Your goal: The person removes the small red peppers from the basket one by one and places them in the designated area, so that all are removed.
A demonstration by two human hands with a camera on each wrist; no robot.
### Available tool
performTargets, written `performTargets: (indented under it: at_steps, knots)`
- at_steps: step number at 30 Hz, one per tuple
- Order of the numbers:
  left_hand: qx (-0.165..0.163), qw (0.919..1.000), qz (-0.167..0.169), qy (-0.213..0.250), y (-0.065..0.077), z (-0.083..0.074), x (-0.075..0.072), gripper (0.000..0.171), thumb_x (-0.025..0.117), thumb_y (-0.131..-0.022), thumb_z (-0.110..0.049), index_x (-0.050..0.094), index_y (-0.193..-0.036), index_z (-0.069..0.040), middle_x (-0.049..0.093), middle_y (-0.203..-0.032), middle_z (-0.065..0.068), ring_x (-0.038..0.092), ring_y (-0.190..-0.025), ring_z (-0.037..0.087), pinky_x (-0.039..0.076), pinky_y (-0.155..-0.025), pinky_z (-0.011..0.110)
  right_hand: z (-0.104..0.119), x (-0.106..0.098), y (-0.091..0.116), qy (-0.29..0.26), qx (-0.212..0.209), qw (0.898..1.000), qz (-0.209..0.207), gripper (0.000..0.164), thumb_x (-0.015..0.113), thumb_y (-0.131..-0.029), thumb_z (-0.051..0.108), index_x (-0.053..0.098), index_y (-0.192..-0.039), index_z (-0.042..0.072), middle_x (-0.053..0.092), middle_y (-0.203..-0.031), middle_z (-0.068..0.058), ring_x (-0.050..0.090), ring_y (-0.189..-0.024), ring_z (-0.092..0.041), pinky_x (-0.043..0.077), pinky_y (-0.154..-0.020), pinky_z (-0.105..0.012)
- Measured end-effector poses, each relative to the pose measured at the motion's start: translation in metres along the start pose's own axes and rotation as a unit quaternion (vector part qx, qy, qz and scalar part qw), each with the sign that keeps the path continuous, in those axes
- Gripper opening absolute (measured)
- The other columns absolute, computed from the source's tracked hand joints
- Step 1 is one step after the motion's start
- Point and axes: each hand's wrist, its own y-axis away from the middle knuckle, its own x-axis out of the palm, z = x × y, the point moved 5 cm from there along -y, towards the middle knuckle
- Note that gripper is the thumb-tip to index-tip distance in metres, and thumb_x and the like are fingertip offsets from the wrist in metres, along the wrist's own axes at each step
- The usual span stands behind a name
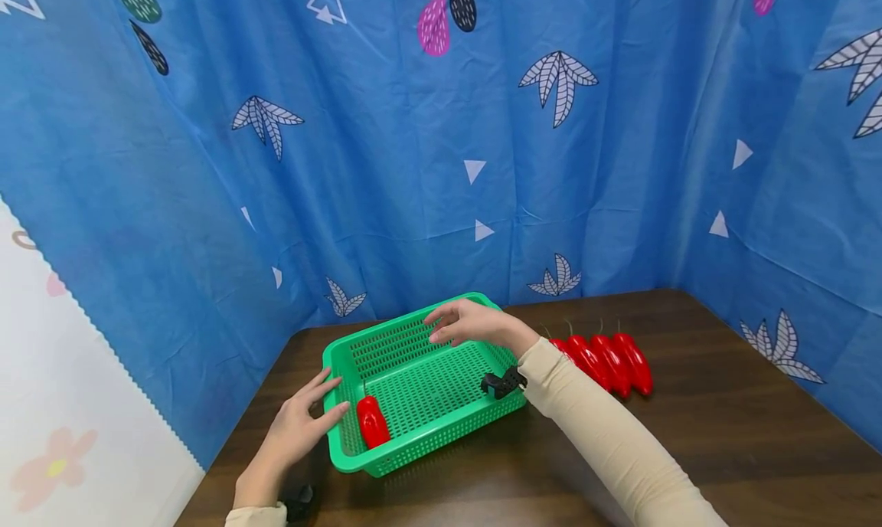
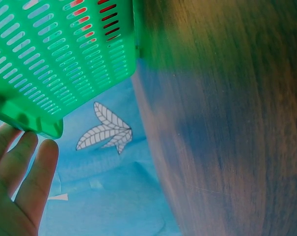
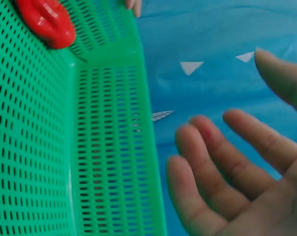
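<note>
A green plastic basket [image 1: 427,381] with slotted walls stands on the table. Inside, at its left end, lies one glossy red chili pepper [image 1: 373,422]. My left hand [image 1: 296,427] is at the basket's left rim, its fairly straight fingertips right at the edge; in the left wrist view the fingers [image 2: 42,167] reach up to the rim's outer side. Over the far right part of the basket hovers my right hand [image 1: 475,322], holding nothing. The right wrist view shows its fingers [image 3: 222,191] loosely bent and spread, beside the basket's long wall.
Several more red chili peppers [image 1: 613,362] with thin stems lie side by side on the dark wooden table [image 1: 717,420], right of the basket and partly behind my right sleeve [image 1: 599,427]. A blue patterned curtain [image 1: 413,167] hangs behind the table and along its sides.
</note>
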Motion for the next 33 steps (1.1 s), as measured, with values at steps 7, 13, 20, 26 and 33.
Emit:
performTargets:
  at_steps: [7, 13, 20, 26, 33]
  knots:
    - [0.0, 1.0, 0.002, -0.001, 0.001, -0.001, 0.001, 0.06, 0.069, -0.094, -0.042, 0.056, -0.144, -0.011, 0.038, -0.16, 0.014, 0.04, -0.144, 0.044, 0.046, -0.104, 0.061, -0.007, 0.011, -0.018, -0.005, 0.012, 0.999, 0.044, 0.044, 0.069, -0.095, 0.015, 0.059, -0.137, 0.007, 0.064, -0.132, -0.014, 0.067, -0.113, -0.02, 0.053, -0.101, -0.041]
    - [-0.006, 1.0, 0.007, 0.001, 0.003, -0.004, -0.002, 0.062, 0.067, -0.095, -0.046, 0.055, -0.145, -0.012, 0.036, -0.161, 0.014, 0.036, -0.146, 0.044, 0.044, -0.106, 0.063, -0.01, 0.024, -0.032, 0.015, 0.013, 0.997, 0.072, 0.042, 0.069, -0.095, 0.015, 0.06, -0.135, 0.005, 0.066, -0.13, -0.01, 0.068, -0.111, -0.02, 0.054, -0.102, -0.04]
    - [-0.011, 0.9999, 0.008, 0.004, 0.003, -0.004, -0.002, 0.061, 0.068, -0.095, -0.043, 0.055, -0.145, -0.012, 0.036, -0.162, 0.014, 0.034, -0.147, 0.044, 0.041, -0.108, 0.064, -0.016, 0.033, -0.047, 0.006, 0.041, 0.995, 0.086, 0.044, 0.071, -0.093, 0.013, 0.06, -0.134, 0.006, 0.07, -0.124, -0.01, 0.067, -0.113, -0.023, 0.043, -0.112, -0.054]
    - [-0.009, 0.9999, 0.007, 0.003, 0.002, -0.003, -0.001, 0.06, 0.068, -0.094, -0.041, 0.055, -0.145, -0.012, 0.036, -0.161, 0.013, 0.036, -0.146, 0.043, 0.042, -0.107, 0.063, -0.02, 0.039, -0.055, 0.004, 0.067, 0.994, 0.091, 0.044, 0.071, -0.092, 0.013, 0.06, -0.134, 0.005, 0.069, -0.124, -0.01, 0.058, -0.127, -0.039, 0.041, -0.114, -0.055]
    - [-0.008, 0.9999, 0.006, 0.003, 0.003, -0.002, -0.001, 0.061, 0.068, -0.094, -0.043, 0.055, -0.145, -0.013, 0.036, -0.162, 0.012, 0.036, -0.146, 0.043, 0.043, -0.107, 0.063, -0.027, 0.047, -0.064, 0.0, 0.074, 0.991, 0.107, 0.054, 0.069, -0.095, 0.011, 0.05, -0.143, -0.003, 0.054, -0.144, -0.023, 0.051, -0.134, -0.044, 0.04, -0.115, -0.054]
